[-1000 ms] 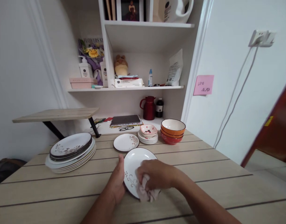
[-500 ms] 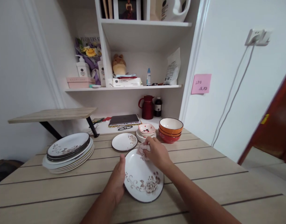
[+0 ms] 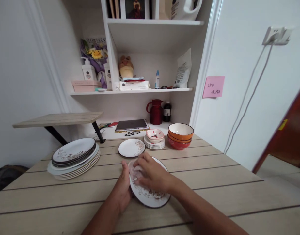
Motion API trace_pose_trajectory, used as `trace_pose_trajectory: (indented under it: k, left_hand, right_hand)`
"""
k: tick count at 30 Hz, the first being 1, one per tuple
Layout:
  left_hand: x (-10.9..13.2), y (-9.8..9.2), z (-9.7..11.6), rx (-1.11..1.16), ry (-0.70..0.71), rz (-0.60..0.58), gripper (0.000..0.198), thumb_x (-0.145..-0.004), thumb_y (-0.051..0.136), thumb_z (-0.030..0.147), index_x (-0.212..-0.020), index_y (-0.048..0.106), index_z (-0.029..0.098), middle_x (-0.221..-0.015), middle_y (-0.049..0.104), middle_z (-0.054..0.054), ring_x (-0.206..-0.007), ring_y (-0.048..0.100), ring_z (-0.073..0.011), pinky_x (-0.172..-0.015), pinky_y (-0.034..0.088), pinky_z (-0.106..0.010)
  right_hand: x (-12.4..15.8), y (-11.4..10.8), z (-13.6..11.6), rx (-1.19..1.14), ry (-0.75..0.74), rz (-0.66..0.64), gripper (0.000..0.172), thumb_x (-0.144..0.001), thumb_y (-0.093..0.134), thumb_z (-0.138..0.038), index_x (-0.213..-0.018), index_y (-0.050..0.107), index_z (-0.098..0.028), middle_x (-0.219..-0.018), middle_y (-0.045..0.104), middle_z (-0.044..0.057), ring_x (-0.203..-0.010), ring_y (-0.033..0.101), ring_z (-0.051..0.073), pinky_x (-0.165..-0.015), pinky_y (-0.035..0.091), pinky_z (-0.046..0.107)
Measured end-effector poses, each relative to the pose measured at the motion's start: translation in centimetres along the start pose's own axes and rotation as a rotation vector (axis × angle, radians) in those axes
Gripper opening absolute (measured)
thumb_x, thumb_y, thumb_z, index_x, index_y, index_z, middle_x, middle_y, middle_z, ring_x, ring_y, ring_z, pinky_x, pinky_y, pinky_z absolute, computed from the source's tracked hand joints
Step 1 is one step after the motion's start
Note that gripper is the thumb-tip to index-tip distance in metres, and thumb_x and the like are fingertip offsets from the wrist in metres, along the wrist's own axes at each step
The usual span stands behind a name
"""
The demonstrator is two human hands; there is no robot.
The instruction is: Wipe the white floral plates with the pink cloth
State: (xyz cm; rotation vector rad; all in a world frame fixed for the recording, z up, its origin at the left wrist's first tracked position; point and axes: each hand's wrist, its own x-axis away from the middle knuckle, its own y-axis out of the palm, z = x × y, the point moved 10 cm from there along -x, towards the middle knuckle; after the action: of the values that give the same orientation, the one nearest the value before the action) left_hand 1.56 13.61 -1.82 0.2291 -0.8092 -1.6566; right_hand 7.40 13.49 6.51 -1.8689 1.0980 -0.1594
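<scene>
A white plate (image 3: 152, 201) with a dark rim and brown flower pattern is tilted toward me just above the table. My left hand (image 3: 124, 187) grips its left edge, thumb up along the rim and the other fingers hidden beneath. Against the plate's upper left face, my right hand (image 3: 152, 173) presses a crumpled pale pink cloth (image 3: 133, 171). Part of the cloth and much of the pattern are covered by that hand. Just beyond lies a similar flowered plate (image 3: 130, 148), flat on the table.
Stacked plates (image 3: 73, 151) stand at the left beside a raised wooden shelf (image 3: 59, 119). Farther back are small white dishes (image 3: 154, 144) topped by a pink-patterned bowl (image 3: 155, 134), and stacked orange and red bowls (image 3: 180, 137). A laptop (image 3: 131, 124) and red jug (image 3: 156, 112) sit behind.
My right hand has slid the cloth from the plate's upper right rim across to its upper left. My left hand still holds the plate's edge.
</scene>
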Motion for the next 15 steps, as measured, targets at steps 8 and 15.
trace_pose_trajectory:
  k: [8,15]
  left_hand:
    - [0.1,-0.8,0.0,-0.047,-0.005,0.059,0.068,-0.083,0.041,0.063,-0.129,0.055,0.015,-0.11,0.071,-0.017,-0.107,0.064,-0.0304,-0.094,0.048,-0.045]
    - [-0.3,-1.2,0.7,-0.021,0.099,0.085,0.061,-0.083,0.054,0.051,-0.132,0.052,0.014,-0.117,0.068,-0.018,-0.105,0.065,-0.0302,-0.092,0.049,-0.044]
  right_hand:
    - [2.5,-0.5,0.8,-0.036,-0.02,-0.397,0.05,-0.063,0.067,-0.002,-0.102,0.07,-0.033,-0.105,0.052,-0.001,-0.094,0.055,0.015,-0.084,0.043,0.025]
    - [1.3,-3.6,6.8,0.189,0.308,0.003,0.044,-0.069,0.063,-0.009,-0.106,0.07,-0.031,-0.095,0.058,0.003,-0.083,0.057,0.017,-0.075,0.043,0.027]
